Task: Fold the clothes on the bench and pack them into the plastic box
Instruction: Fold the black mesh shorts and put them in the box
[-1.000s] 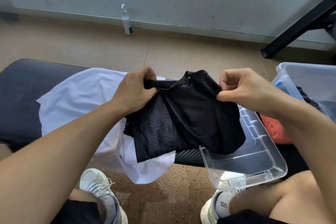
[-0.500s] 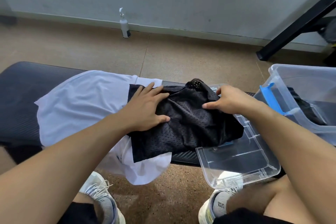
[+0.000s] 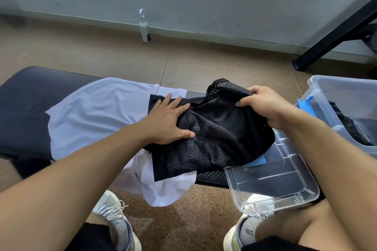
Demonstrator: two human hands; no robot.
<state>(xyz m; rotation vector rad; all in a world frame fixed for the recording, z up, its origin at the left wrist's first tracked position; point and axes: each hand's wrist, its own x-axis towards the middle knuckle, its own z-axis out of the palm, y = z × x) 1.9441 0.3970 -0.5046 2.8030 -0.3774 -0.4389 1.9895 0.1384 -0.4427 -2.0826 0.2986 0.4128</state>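
A black mesh garment (image 3: 216,140) lies on the dark padded bench (image 3: 22,106), partly over a white shirt (image 3: 95,114) spread to its left. My left hand (image 3: 169,120) presses flat on the black garment's left side, fingers spread. My right hand (image 3: 263,106) pinches the garment's right upper edge and lifts it into a fold. The clear plastic box (image 3: 346,89) stands at the right with dark clothes inside and a blue latch (image 3: 306,106). Its clear lid (image 3: 273,185) lies upside down on the bench's near right edge, partly under the garment.
A white spray bottle (image 3: 144,28) stands by the wall on the floor. A black metal frame leg (image 3: 334,34) slants down at the upper right. My knees and white sneakers (image 3: 116,218) are below the bench edge on the speckled floor.
The black garment came down from the air onto the bench. My left hand went flat on it, and my right hand has now gripped and raised its right edge.
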